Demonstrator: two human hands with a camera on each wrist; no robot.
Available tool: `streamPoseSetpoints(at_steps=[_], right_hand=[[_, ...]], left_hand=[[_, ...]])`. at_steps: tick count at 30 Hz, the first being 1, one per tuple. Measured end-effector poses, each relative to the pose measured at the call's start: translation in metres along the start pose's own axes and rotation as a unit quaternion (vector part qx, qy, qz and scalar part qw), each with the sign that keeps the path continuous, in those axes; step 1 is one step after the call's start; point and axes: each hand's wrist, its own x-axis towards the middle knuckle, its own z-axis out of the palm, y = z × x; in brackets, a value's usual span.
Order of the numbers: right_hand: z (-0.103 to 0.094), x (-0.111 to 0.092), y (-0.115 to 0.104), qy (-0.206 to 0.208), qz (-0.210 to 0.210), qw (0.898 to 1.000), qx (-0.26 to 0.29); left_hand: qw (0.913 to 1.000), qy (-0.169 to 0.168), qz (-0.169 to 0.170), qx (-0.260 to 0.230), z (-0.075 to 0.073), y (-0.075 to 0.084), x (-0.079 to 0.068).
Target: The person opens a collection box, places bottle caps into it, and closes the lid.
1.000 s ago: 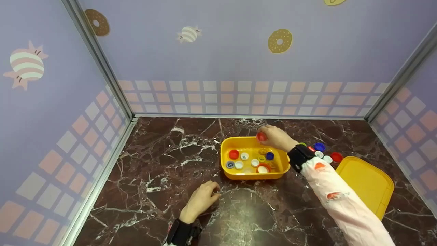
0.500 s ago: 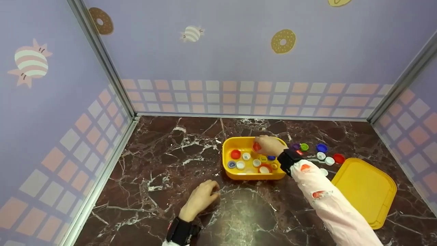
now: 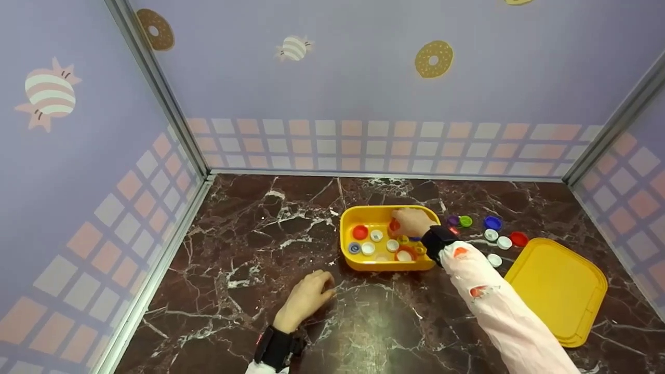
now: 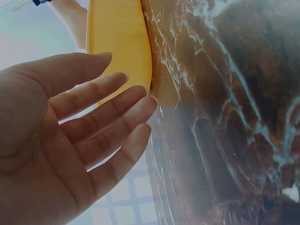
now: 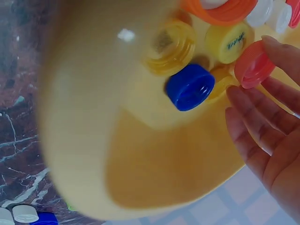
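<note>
Height is the difference: a second ago the right hand (image 3: 413,222) held its red cap (image 3: 394,227) up at the far rim of the yellow box (image 3: 387,266), and now hand and cap are down inside it. A purple cap (image 3: 454,221) and a green cap (image 3: 466,221), covered or partly covered by the arm then, now show fully beside the box; the left hand (image 3: 306,296) stays in place, fingers loose and apart, near the box's front left corner. Beneath everything is a dark brown, white-veined marble-look tabletop (image 3: 249,311), walled by lilac panels (image 3: 358,78) with doughnuts, sweets and pink and white squares. The yellow lid (image 3: 558,291) lies to the right. The red cap sits at the right hand's fingertips, pinched between thumb and fingers, just beside a marked yellow cap (image 5: 228,43) and near a blue cap (image 5: 190,87); whether it touches the box floor, I cannot tell.
</note>
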Motion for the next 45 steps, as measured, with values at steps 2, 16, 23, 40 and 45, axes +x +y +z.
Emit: streamPoseSetpoints(at_steps=[2, 16, 23, 40, 45], right_hand=[[0.0, 0.0, 0.002, -0.004, 0.009, 1.0, 0.004], [-0.009, 0.007, -0.003, -0.002, 0.01, 1.0, -0.008], [-0.002, 0.011, -0.001, -0.021, -0.003, 0.999, 0.034], [-0.045, -0.006, 0.018, 0.047, -0.028, 0.996, 0.068], [-0.059, -0.022, 0.048, 0.098, -0.008, 0.991, 0.089]], left_hand=[[1.0, 0.002, 0.0, -0.002, 0.0, 0.0, 0.0], [0.9999, 0.0, -0.004, -0.012, 0.0, 0.001, -0.002], [0.9996, -0.014, -0.018, -0.014, -0.001, 0.001, -0.004], [0.9999, -0.004, -0.013, -0.007, -0.003, 0.002, -0.003], [0.9999, 0.001, -0.005, -0.01, -0.002, 0.003, -0.003]])
